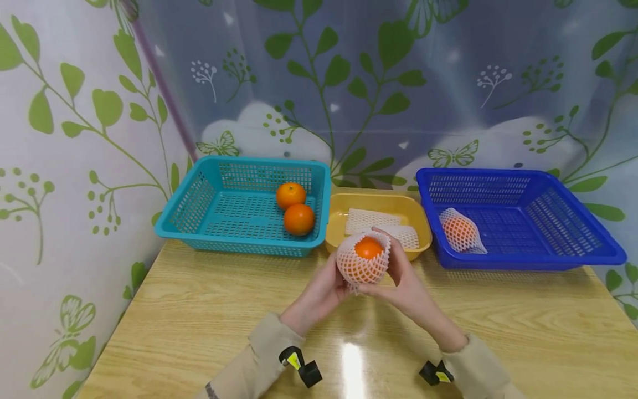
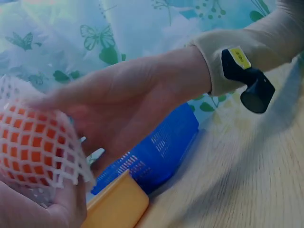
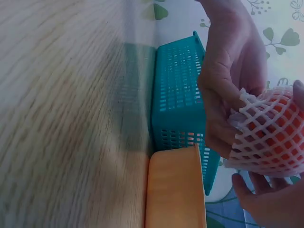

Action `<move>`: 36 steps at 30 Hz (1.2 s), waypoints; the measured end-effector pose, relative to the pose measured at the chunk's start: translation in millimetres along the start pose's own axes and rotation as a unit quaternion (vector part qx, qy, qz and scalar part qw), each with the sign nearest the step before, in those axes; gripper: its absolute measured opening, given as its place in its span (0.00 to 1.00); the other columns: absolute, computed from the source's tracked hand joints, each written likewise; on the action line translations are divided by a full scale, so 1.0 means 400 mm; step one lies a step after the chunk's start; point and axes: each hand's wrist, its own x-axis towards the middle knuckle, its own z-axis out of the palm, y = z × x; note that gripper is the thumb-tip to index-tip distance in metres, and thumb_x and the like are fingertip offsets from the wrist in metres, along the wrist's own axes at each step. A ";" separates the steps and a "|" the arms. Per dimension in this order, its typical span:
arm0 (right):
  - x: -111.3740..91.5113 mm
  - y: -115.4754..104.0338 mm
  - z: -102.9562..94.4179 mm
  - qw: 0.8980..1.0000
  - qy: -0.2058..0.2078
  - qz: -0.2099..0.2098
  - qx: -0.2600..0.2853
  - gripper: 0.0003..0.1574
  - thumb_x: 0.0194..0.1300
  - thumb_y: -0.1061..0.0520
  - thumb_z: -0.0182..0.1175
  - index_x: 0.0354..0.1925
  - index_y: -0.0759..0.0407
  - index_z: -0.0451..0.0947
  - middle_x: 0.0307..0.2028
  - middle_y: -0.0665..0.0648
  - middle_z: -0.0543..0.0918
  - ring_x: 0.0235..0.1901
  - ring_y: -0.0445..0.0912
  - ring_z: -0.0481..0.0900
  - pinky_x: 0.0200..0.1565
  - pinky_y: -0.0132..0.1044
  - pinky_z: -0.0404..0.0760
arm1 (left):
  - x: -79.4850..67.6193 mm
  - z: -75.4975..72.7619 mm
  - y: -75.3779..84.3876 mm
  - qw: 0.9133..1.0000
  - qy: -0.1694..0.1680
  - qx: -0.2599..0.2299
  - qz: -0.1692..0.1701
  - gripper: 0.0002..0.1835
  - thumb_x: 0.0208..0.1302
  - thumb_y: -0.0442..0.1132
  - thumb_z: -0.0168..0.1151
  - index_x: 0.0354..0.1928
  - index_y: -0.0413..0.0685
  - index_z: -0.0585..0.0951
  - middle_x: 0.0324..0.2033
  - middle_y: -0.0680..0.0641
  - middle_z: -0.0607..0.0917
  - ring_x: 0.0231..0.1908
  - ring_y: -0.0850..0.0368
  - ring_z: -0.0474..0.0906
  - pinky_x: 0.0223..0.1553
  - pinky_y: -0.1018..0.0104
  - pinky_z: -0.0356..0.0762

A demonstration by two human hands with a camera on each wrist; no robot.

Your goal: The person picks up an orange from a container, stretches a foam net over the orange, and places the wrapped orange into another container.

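Observation:
Both hands hold an orange (image 1: 369, 247) in a white foam net sleeve (image 1: 351, 260) above the table's middle. The fruit's bare top shows through the net's open end. My left hand (image 1: 324, 288) grips the sleeved fruit from the left and below. On the other side, my right hand (image 1: 406, 285) has its thumb at the near side of the net and its fingers at the far side. In the left wrist view, the mesh (image 2: 35, 142) covers the fruit's side. Loose net edges lie by the left fingers in the right wrist view, where the sleeve (image 3: 270, 137) partly hides them.
A teal basket (image 1: 244, 246) with two bare oranges (image 1: 299, 219) stands at the left. Behind the hands, a yellow tray (image 1: 423, 224) holds flat foam nets (image 1: 371, 219). The blue basket (image 1: 523, 260) at the right contains one netted orange (image 1: 459, 233). A patterned curtain hangs behind.

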 end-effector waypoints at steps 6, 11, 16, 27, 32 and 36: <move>-0.003 -0.022 -0.001 0.999 0.030 0.012 0.001 0.47 0.62 0.69 0.68 0.75 0.56 0.59 0.67 0.60 0.71 0.63 0.45 0.73 0.61 0.30 0.75 | -0.005 0.009 0.020 0.987 0.038 0.127 0.090 0.25 0.82 0.49 0.42 0.69 0.40 0.69 0.58 0.44 0.76 0.53 0.54 0.75 0.58 0.57 0.76; -0.007 -0.031 -0.003 0.998 0.006 0.062 -0.023 0.46 0.65 0.63 0.69 0.74 0.59 0.59 0.64 0.64 0.73 0.58 0.43 0.76 0.56 0.31 0.79 | -0.007 0.021 0.042 0.944 0.014 0.240 0.225 0.27 0.83 0.54 0.38 0.69 0.46 0.73 0.67 0.45 0.75 0.66 0.49 0.70 0.68 0.46 0.67; -0.009 -0.038 0.014 0.997 0.014 0.079 0.019 0.45 0.66 0.64 0.67 0.74 0.63 0.57 0.64 0.67 0.71 0.58 0.42 0.76 0.55 0.33 0.81 | -0.010 0.038 0.024 0.921 -0.019 0.270 0.280 0.25 0.84 0.49 0.35 0.69 0.43 0.72 0.64 0.42 0.77 0.63 0.49 0.74 0.65 0.53 0.72; -0.013 -0.037 0.028 0.996 0.029 0.088 0.018 0.47 0.71 0.60 0.63 0.79 0.58 0.50 0.69 0.66 0.67 0.63 0.49 0.73 0.57 0.30 0.78 | -0.015 0.045 -0.008 0.923 0.002 0.253 0.291 0.24 0.85 0.48 0.31 0.69 0.46 0.68 0.63 0.42 0.76 0.62 0.49 0.73 0.64 0.52 0.71; -0.011 -0.026 0.032 0.996 0.027 0.089 0.004 0.60 0.63 0.61 0.72 0.80 0.54 0.46 0.71 0.65 0.65 0.67 0.57 0.69 0.59 0.30 0.76 | -0.015 0.041 -0.011 0.928 0.003 0.252 0.274 0.26 0.85 0.49 0.29 0.71 0.45 0.66 0.65 0.40 0.74 0.66 0.47 0.70 0.68 0.49 0.67; -0.008 -0.023 0.029 0.993 0.067 0.101 -0.005 0.54 0.64 0.60 0.69 0.79 0.53 0.50 0.66 0.64 0.70 0.61 0.54 0.74 0.54 0.32 0.80 | -0.017 0.039 -0.011 0.928 0.003 0.287 0.236 0.32 0.84 0.55 0.28 0.78 0.42 0.56 0.74 0.39 0.64 0.75 0.45 0.58 0.74 0.46 0.54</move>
